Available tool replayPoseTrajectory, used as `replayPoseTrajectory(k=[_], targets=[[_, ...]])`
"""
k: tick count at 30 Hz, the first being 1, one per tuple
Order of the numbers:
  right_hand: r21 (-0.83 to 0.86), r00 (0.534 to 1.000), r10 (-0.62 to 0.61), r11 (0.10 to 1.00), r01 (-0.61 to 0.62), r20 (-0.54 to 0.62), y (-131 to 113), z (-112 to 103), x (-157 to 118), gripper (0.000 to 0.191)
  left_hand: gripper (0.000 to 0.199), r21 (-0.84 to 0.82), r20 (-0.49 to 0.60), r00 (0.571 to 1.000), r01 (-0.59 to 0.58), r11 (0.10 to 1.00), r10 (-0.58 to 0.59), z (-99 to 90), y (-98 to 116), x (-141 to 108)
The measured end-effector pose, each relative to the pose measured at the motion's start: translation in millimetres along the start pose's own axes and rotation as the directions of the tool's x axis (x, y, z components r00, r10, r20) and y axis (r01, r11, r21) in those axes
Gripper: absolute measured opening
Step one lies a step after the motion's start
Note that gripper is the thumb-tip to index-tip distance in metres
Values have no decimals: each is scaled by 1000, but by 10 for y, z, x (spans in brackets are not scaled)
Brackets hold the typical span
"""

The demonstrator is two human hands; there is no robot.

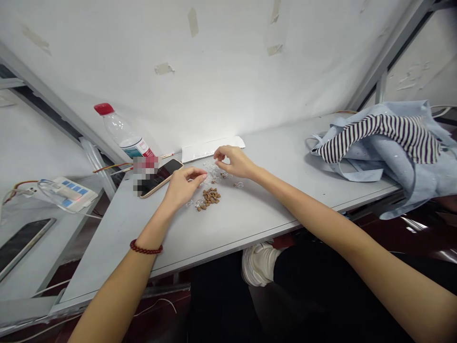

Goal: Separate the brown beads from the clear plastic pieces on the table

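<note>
My left hand (183, 185) is over the table, thumb and fingertips pinched together at the edge of a small heap of clear plastic pieces (211, 174). Whatever is between its fingertips is too small to make out. On the heap's other side, my right hand (234, 161) has its fingers curled in towards the thumb, and its fingertips hide anything they hold. Just in front of the hands lies a loose pile of brown pellets (211, 195). One small clear rounded piece (238, 185) lies apart at the right, and more clear bits sit at the pile's left edge.
Behind the hands, a flat white box (212, 148) lies against the wall. A phone (162, 178) and a red-capped bottle (123, 131) are at the left. Further left is a power strip (73, 193) with cables. A pale blue cloth bag (389, 147) lies at the right.
</note>
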State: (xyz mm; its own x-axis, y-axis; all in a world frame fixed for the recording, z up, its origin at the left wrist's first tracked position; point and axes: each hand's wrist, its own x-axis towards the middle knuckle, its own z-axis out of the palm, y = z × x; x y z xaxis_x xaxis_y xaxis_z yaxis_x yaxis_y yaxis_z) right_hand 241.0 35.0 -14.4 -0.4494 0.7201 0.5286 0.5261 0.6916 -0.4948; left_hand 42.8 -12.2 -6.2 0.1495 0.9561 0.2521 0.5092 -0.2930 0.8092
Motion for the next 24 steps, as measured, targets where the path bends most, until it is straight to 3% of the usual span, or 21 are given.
replayPoseTrajectory(k=[7, 14, 24], targets=[[107, 997, -72, 992, 71, 8, -240, 115, -22, 7, 24, -195, -154, 986, -96, 976, 66, -5, 15, -1], [101, 1000, -3, 995, 5, -16, -350, 123, -53, 6, 19, -232, -203, 965, -215, 949, 169, 40, 35, -21], [65, 999, 34, 997, -33, -4, -358, 141, -73, 8, 10, 21, -163, 923, -350, 936, 349, 20, 19, -54]])
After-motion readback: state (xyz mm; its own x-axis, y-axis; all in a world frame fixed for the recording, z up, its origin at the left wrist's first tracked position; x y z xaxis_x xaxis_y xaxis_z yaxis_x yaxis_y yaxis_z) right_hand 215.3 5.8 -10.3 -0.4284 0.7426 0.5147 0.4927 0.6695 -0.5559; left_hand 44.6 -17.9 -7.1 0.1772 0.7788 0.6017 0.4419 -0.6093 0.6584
